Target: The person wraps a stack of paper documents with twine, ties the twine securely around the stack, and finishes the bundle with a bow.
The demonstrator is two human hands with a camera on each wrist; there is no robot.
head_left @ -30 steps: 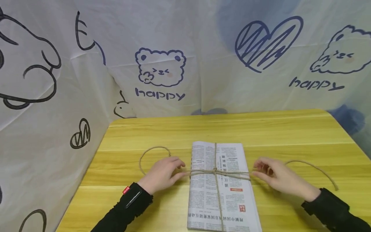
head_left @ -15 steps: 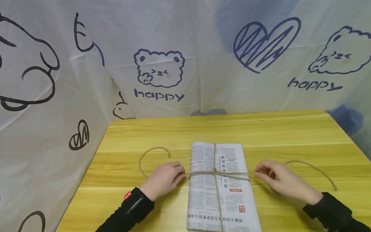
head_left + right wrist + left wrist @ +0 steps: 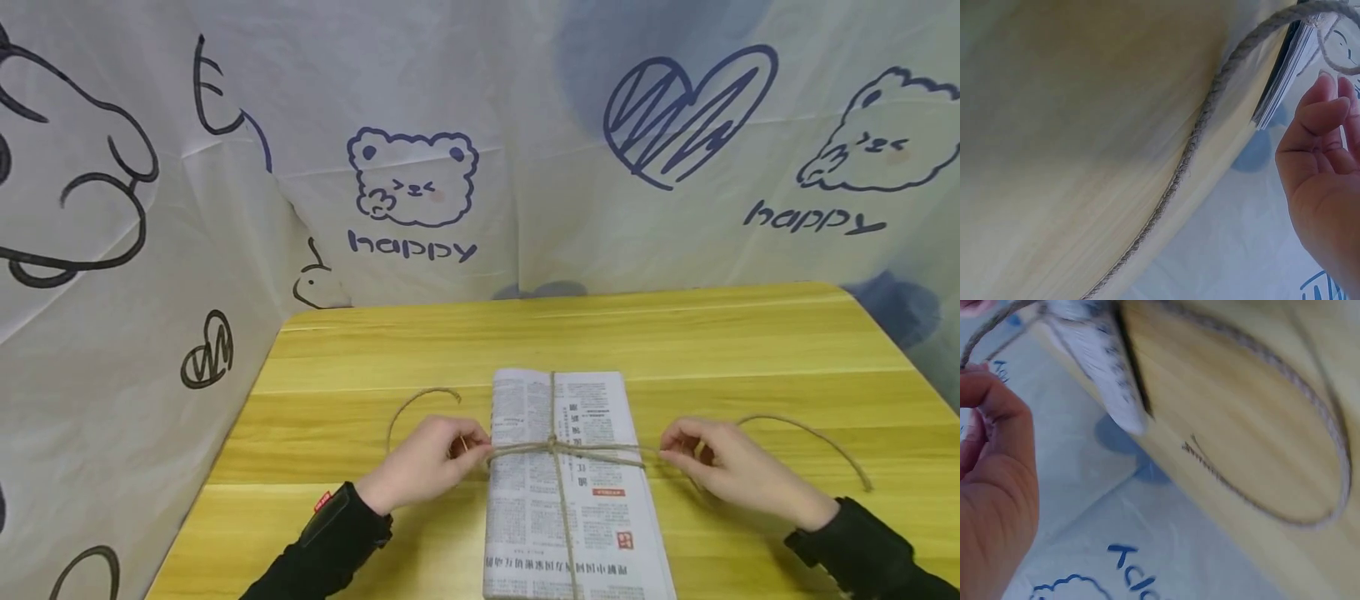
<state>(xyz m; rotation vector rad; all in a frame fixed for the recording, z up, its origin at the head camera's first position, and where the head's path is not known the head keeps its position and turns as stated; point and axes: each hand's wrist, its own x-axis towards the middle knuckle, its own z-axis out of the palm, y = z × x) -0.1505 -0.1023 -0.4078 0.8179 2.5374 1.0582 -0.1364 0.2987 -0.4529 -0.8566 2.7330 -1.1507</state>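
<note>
Nearest, low in the middle of the frame, lies the newspaper (image 3: 570, 483), folded flat on the yellow counter (image 3: 675, 342), with twine (image 3: 562, 500) running lengthwise and crosswise over it and meeting in a knot (image 3: 553, 443) above its centre. Left of the paper, the left hand (image 3: 423, 462) has its fingers (image 3: 468, 437) curled and pinching the twine where it leaves the paper's edge. Right of the paper, the right hand (image 3: 723, 467) pinches the other strand, fingers (image 3: 678, 446) bent around it. Each loose tail curls away on the counter: one loops above the left hand (image 3: 420, 400), the other arcs toward the right edge of the frame (image 3: 817, 433).

What might go wrong, as I judge it: a hard pull on both strands could cut the twine into the paper's edges and crease or tear them; an uneven pull could drag the knot off centre or slide the whole bundle sideways; a loose pinch could let the strand slip and the knot slacken.

The newspaper carries dense print, upside down from here and too small to read, with a small red mark (image 3: 627, 539) near its lower right. A red tag (image 3: 323, 501) sits on the left sleeve, unreadable. Farthest off, the sheet behind shows bears and a heart, with "happy" written under the middle bear (image 3: 412, 246) and again at upper right (image 3: 813, 220)
</note>
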